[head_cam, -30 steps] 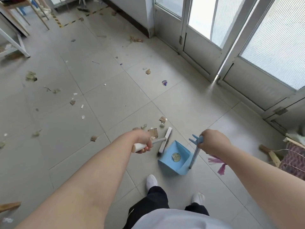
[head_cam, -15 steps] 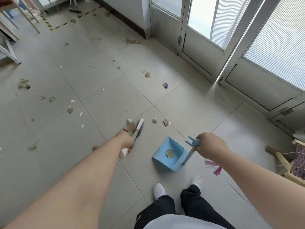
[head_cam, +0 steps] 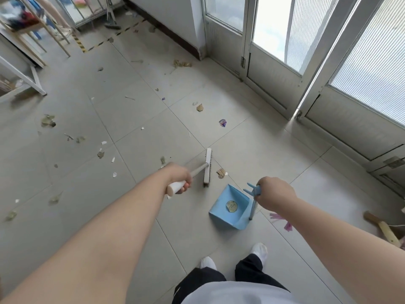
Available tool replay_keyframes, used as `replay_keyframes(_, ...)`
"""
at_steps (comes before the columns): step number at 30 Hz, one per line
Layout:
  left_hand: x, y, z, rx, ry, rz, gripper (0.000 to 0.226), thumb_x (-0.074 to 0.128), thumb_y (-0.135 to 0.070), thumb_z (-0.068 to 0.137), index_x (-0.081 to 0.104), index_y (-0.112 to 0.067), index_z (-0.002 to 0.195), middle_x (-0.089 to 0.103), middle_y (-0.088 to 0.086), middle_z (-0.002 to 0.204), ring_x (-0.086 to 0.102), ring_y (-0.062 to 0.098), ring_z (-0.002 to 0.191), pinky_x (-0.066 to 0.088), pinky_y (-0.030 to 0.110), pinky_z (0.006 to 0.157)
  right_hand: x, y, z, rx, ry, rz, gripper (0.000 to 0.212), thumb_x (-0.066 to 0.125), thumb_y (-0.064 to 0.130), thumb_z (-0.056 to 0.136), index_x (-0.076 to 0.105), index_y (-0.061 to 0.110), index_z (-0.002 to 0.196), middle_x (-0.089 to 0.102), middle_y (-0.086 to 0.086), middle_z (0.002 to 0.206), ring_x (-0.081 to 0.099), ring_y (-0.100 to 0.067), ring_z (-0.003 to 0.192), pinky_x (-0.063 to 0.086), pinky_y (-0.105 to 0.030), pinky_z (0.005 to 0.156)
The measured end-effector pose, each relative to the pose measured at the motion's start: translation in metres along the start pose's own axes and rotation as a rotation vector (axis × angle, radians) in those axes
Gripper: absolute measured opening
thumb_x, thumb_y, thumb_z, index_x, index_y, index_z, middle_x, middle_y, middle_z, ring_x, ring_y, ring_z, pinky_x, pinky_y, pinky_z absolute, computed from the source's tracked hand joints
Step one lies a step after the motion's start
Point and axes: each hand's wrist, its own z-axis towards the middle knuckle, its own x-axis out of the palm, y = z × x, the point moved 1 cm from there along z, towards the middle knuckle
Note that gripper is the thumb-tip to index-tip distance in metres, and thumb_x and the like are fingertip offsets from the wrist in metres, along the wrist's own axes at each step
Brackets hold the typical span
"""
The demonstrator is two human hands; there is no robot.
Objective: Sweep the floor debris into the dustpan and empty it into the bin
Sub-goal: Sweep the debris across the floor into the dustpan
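I'm seeing a bare work room here, more workshop or utility space than home. A pale grey tiled floor (head_cam: 135, 119) runs right through it, and at the far end a strip of yellow-and-black hazard tape (head_cam: 82, 46) is stuck across the tiles. On the right stand metal-framed doors (head_cam: 271, 69), their ribbed panes (head_cam: 372, 69) letting daylight in. Far left there's a wooden-legged stand (head_cam: 57, 34) with blurred things piled on it, and a white metal frame (head_cam: 32, 82) near it. A dark skirting board (head_cam: 173, 34) lines the far wall. Dry leaves (head_cam: 47, 122) and paper scraps (head_cam: 114, 174) lie scattered over the tiles.
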Motion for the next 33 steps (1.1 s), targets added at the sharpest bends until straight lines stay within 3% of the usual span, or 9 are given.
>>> replay_keyframes(8,0.055,-0.051,0.013,0.032,0.15,-0.001,0.012,0.055,0.003,0.09,0.056,-0.005,0.081,0.06,0.014,0.074,0.047,0.01,0.036,0.04,0.015,0.036,-0.001,-0.025,0.006,0.049,0.064,0.016,0.024,0.053,0.014,0.081,0.071,0.02,0.097,0.068,-0.004,0.087,0.065,-0.028,0.082,0.046,-0.027,0.061)
replay_keyframes(12,0.06,-0.071,0.037,0.049,0.199,0.084,0.008,0.056,0.002,0.09,0.059,-0.001,0.083,0.061,0.015,0.075,0.048,0.012,0.043,0.041,0.016,0.035,-0.009,-0.023,0.013,0.106,0.067,0.05,0.022,0.055,0.019,0.085,0.072,0.024,0.098,0.067,-0.004,0.088,0.063,-0.028,0.083,0.043,-0.027,0.062)
replay_keyframes(17,0.034,-0.069,0.074,0.002,0.232,0.146,0.01,0.051,0.001,0.092,0.055,-0.001,0.082,0.057,0.013,0.073,0.045,0.014,0.048,0.039,0.015,0.036,-0.014,-0.002,0.019,0.173,0.074,0.064,0.019,0.059,0.019,0.082,0.072,0.021,0.095,0.069,-0.004,0.089,0.057,-0.024,0.075,0.035,-0.023,0.051)
replay_keyframes(26,-0.083,-0.048,0.112,-0.075,0.075,0.161,0.014,0.05,0.002,0.091,0.052,-0.002,0.078,0.054,0.013,0.067,0.044,0.016,0.047,0.038,0.018,0.041,-0.036,0.073,0.063,0.164,0.011,0.04,0.017,0.058,0.016,0.079,0.071,0.014,0.091,0.065,-0.006,0.079,0.06,-0.027,0.073,0.039,-0.024,0.053)
replay_keyframes(29,-0.118,-0.028,0.122,-0.112,-0.001,0.128,0.005,0.052,0.003,0.087,0.056,0.0,0.085,0.056,0.013,0.066,0.045,0.016,0.044,0.04,0.017,0.044,-0.037,0.097,0.077,0.151,0.007,0.015,0.018,0.057,0.016,0.081,0.07,0.016,0.093,0.064,-0.004,0.08,0.059,-0.026,0.074,0.04,-0.025,0.056)
replay_keyframes(33,-0.148,-0.006,0.129,-0.092,-0.096,0.056,0.013,0.055,0.006,0.083,0.059,0.003,0.095,0.058,0.014,0.066,0.048,0.017,0.043,0.041,0.02,0.046,-0.036,0.119,0.092,0.101,-0.01,-0.011,0.017,0.056,0.016,0.081,0.07,0.016,0.091,0.061,-0.003,0.076,0.061,-0.026,0.076,0.038,-0.024,0.053)
